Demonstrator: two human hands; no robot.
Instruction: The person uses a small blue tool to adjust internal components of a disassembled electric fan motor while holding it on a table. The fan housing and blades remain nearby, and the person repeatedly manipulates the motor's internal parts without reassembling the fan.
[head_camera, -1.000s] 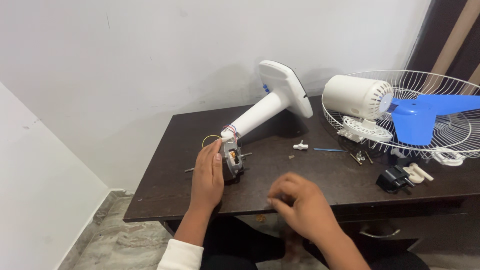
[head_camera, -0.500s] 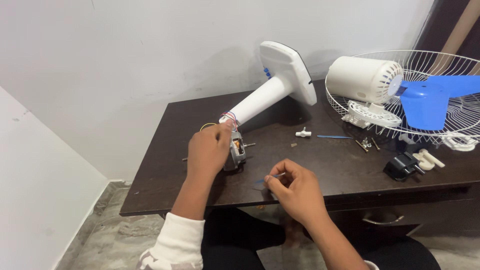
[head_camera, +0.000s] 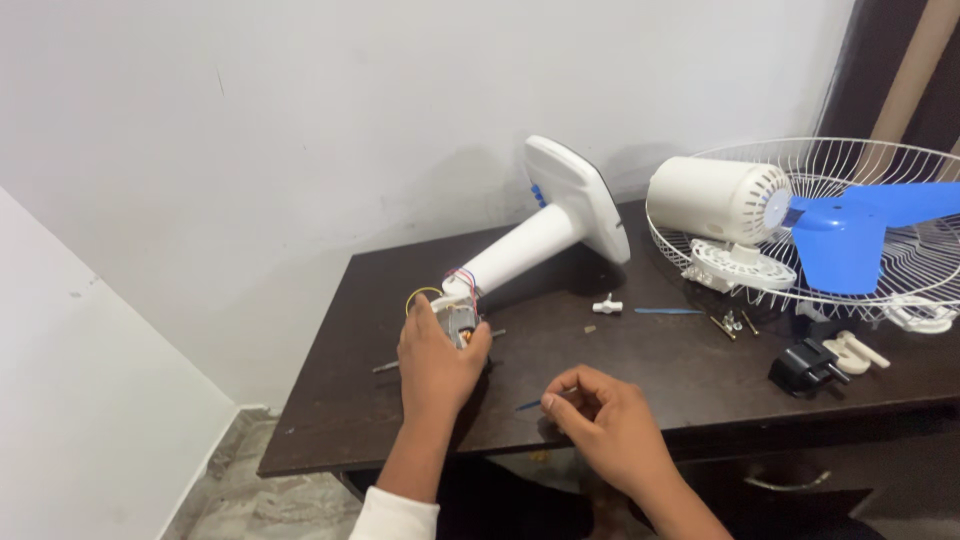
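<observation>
A dark brown worktop (head_camera: 640, 370) is standing against a white wall, carrying a fan in pieces. At its far right corner a white wire guard (head_camera: 880, 200) is lying with a blue blade (head_camera: 850, 235) and a white motor housing (head_camera: 715, 200) resting in it, so the head of the fan is already looking taken apart. Toward the far edge, near the middle, a white stand (head_camera: 545, 235) is lying on its side, its flat base tipped up toward the wall and its neck pointing at the left half of the worktop.

At the end of that neck a small metal motor (head_camera: 457, 322) is sitting with red, blue and yellow wires looping out of it. The person's left hand (head_camera: 437, 365) is wrapping around this motor, its grip clenched on it and steadying it on the worktop, near the front left. The right hand (head_camera: 605, 425) is hovering at the front edge, fingers pinched around a thin blue tool (head_camera: 530, 405), whose tip is pointing toward the motor but staying apart from it.

Smaller parts are lying loose toward the right: a black plug (head_camera: 805, 368), a white fitting (head_camera: 607, 306), a second thin blue rod (head_camera: 668, 311) and a few screws (head_camera: 730, 323). Judging by this, dismantling is well along, with work on the motor itself appearing unfinished.
</observation>
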